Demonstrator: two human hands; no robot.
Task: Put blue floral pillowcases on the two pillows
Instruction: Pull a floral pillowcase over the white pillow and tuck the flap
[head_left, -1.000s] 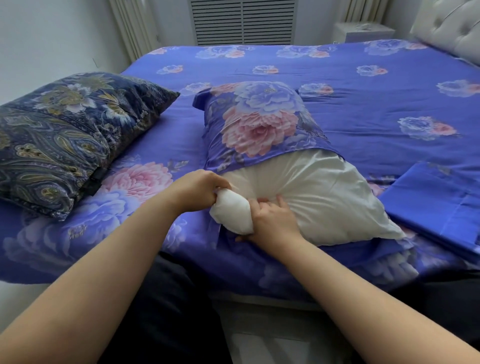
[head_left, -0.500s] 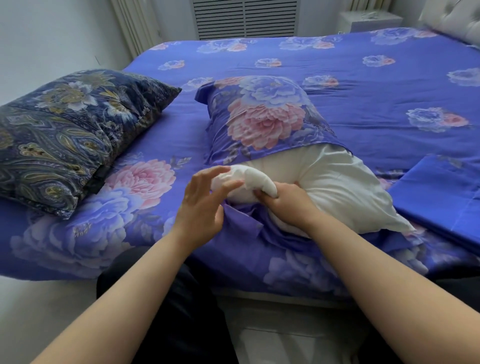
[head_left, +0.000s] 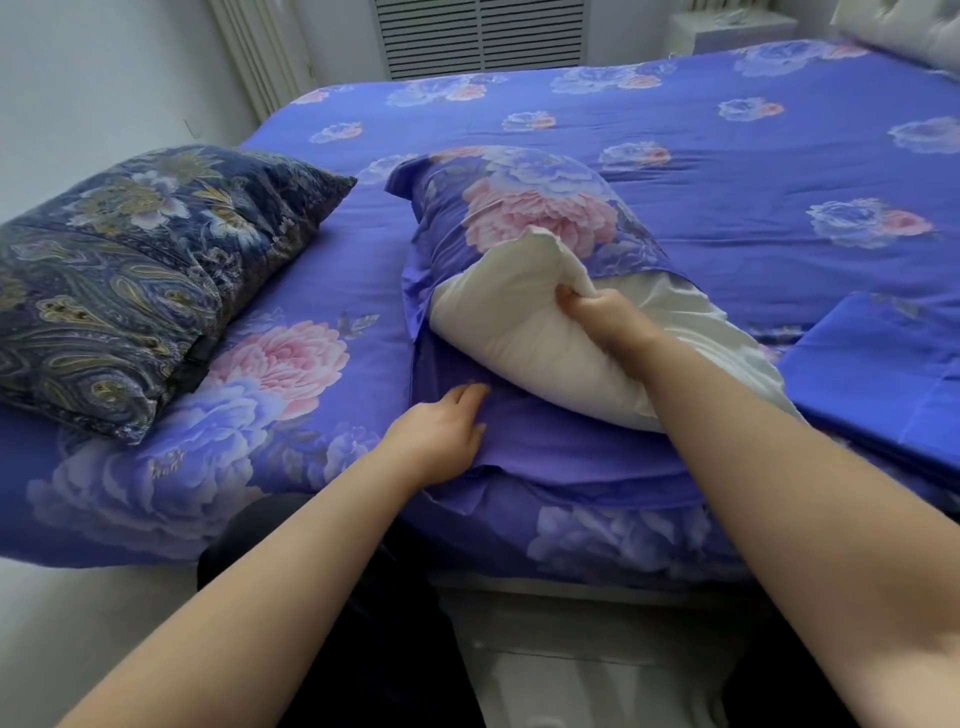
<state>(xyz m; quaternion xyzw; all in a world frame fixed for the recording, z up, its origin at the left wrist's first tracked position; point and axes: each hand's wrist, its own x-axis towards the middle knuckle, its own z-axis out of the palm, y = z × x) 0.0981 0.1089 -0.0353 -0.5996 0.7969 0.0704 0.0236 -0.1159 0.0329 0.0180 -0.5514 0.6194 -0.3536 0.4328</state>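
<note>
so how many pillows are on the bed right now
2. A dark paisley pillow lies at the left edge of the bed. A white pillow, half inside the blue floral pillowcase, lies mid-bed, its corner gripped by the right hand. Others may be out of view.

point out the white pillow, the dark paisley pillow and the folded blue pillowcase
white pillow (head_left: 524, 353), head view, its bare bulging near end
dark paisley pillow (head_left: 140, 270), head view, middle of its top face
folded blue pillowcase (head_left: 878, 374), head view, its flat top

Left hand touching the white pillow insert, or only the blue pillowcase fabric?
Apart from the white pillow insert. Head view: left hand rests on the blue floral pillowcase flap, with blue fabric visible between fingertips and insert.
</note>
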